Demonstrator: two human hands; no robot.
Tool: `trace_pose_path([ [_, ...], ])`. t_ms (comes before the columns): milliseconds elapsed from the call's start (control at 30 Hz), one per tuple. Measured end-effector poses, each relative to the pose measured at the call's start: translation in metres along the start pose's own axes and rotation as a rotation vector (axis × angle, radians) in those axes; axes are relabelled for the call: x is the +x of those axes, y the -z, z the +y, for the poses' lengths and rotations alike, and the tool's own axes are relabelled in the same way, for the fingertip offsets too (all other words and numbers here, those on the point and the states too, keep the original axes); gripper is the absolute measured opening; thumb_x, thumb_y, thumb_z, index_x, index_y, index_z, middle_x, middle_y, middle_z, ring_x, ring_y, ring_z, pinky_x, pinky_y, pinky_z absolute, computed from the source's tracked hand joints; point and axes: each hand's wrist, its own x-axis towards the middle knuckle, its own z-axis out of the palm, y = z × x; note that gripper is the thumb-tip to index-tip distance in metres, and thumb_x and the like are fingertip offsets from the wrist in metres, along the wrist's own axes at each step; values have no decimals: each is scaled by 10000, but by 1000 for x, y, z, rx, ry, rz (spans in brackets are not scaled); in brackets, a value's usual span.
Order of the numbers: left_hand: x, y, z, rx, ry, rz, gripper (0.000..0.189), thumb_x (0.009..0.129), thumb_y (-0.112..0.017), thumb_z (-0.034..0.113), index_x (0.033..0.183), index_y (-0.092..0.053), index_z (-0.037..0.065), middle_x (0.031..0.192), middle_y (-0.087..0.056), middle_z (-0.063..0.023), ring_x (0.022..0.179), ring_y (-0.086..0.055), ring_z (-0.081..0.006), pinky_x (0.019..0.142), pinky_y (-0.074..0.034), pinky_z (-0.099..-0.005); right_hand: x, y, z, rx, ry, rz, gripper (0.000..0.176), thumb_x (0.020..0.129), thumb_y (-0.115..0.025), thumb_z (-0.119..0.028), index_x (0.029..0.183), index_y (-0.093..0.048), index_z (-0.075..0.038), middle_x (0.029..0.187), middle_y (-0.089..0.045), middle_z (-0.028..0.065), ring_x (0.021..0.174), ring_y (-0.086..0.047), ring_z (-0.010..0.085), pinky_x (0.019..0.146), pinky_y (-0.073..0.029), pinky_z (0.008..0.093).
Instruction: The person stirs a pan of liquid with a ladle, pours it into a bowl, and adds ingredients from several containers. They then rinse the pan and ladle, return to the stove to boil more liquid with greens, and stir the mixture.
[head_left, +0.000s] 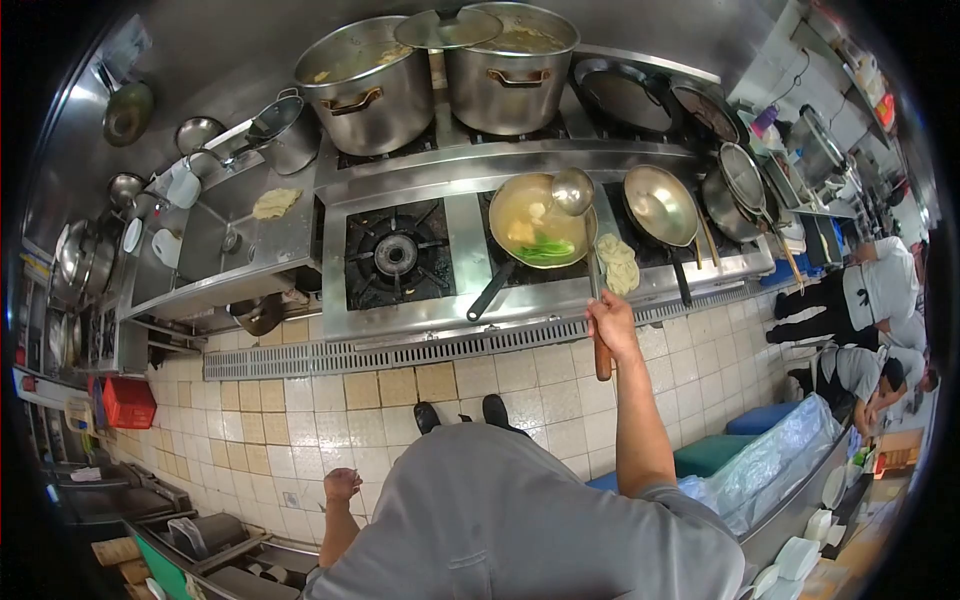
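Observation:
My right hand (613, 326) is wrapped round the long handle of a ladle (573, 192), whose brown grip end sticks out below my fist. The ladle's round bowl is over the far right part of a frying pan (510, 190) on the stove. Cloudy yellowish broth (515, 215) fills the pan, with pale pieces and green vegetables (541, 250) in it. Just right of the ladle handle lies a crumpled pale cloth (618, 264). Low at my left side, my left hand (342, 485) hangs over the floor, holding nothing, its fingers loosely bent.
Two large stockpots (372, 125) (512, 100) stand behind the pan. A bare burner (396, 256) is left of it, an empty pan (660, 205) right of it. A sink (215, 235) holds a cloth. Co-workers (885, 280) stand far right. A plastic-covered bin (770, 470) is near my right elbow.

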Motion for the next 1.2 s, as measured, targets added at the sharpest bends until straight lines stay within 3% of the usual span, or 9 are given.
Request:
trace_pose_path([
  [267,-19,-6,2,-105,36,-61,61,896,-650,49,954,-633,49,811,-677,-75,694,-692,-183,549,-553,-309,24,8,10,-332,116,77,122,917,-616,-103,931,-627,17,668,-596,47,470,-550,134,442,-418,306],
  [433,-19,-6,1,-109,51,-54,77,907,-663,64,976,-634,46,823,-671,-69,684,-689,-185,556,-566,-313,36,-9,25,148,-176,-68,121,931,-628,-141,966,-627,-25,727,-604,32,480,-525,111,435,-424,274],
  [567,-13,-8,-9,-176,27,-54,131,933,-671,103,980,-614,-5,825,-657,-103,659,-682,-204,518,-552,-292,36,-16,27,417,-262,-164,143,943,-640,-176,999,-610,-48,748,-600,12,506,-517,92,438,-422,247],
  [633,-13,-8,-11,-229,11,-65,158,938,-673,112,975,-604,-25,823,-652,-118,650,-679,-212,503,-546,-286,40,-16,24,954,-501,-297,151,951,-643,-185,1014,-595,-57,737,-594,1,521,-517,86,443,-413,232],
  [667,-17,-8,-9,-279,16,-83,157,935,-666,90,974,-594,-44,818,-647,-131,641,-672,-214,495,-542,-282,37,-18,19,953,-501,-302,151,951,-643,-185,1014,-595,-57,737,-594,1,521,-517,86,443,-413,232],
  [800,-10,-5,-17,-385,15,-215,144,920,-648,32,997,-580,-70,812,-641,-142,617,-651,-208,492,-541,-283,18,-21,10,495,-280,-177,142,958,-619,-154,1041,-585,-44,739,-598,12,505,-520,92,442,-413,243],
  [967,-15,-4,-21,-336,-29,-148,201,911,-652,36,1057,-595,-89,796,-651,-136,628,-649,-207,511,-547,-279,3,-17,0,72,9,-58,137,944,-595,-82,1056,-608,-3,711,-580,22,501,-520,94,452,-422,263],
  [1100,-10,-4,-25,-360,-29,-71,257,891,-679,37,1087,-602,-110,787,-667,-120,665,-671,-203,549,-572,-287,-25,-12,-41,-124,65,31,151,938,-593,-44,1077,-618,10,709,-565,16,529,-519,80,478,-435,261],
  [1200,14,2,-23,-241,-5,-119,223,890,-672,37,1065,-622,-91,810,-681,-119,694,-694,-202,566,-587,-299,-44,-18,-59,-165,287,228,274,933,-579,-6,1207,-588,7,698,-542,5,560,-508,73,476,-413,253],
])
